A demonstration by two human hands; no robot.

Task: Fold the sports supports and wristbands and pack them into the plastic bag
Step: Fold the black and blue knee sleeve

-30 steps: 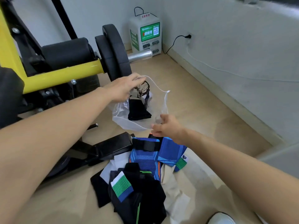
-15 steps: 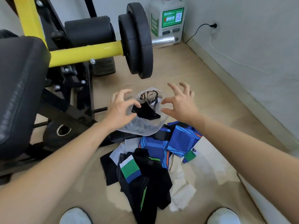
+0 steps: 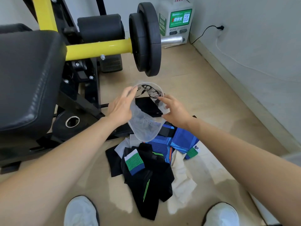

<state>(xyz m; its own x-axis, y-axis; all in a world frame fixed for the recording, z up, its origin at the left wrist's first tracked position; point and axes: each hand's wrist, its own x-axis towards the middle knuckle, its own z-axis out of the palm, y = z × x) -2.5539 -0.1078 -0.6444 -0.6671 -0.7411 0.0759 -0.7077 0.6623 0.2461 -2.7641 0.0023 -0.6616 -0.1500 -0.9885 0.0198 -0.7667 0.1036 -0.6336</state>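
A clear plastic bag (image 3: pixel 143 126) with a black print lies on the floor, its mouth toward the far side and a black folded item (image 3: pixel 147 106) inside. My left hand (image 3: pixel 121 107) touches the bag's left edge with straight fingers. My right hand (image 3: pixel 173 108) touches the right edge near the print, fingers loosely bent. Just below the bag lies a pile: blue knit supports (image 3: pixel 175 141), a green, white and blue wristband (image 3: pixel 134 161), black supports (image 3: pixel 149 176) with a green stripe, and a cream piece (image 3: pixel 180 175).
A yellow and black weight machine with a black padded seat (image 3: pixel 27 79) fills the left side. Its black weight plates (image 3: pixel 146 38) hang just beyond the bag. A white and green charging box (image 3: pixel 176 22) stands against the far wall. My white shoes (image 3: pixel 81 211) sit at the bottom edge.
Both hands let go of the lifted bag, spread above it, then came down onto its two edges. The bag now lies on the floor. The view tilted down toward the pile.
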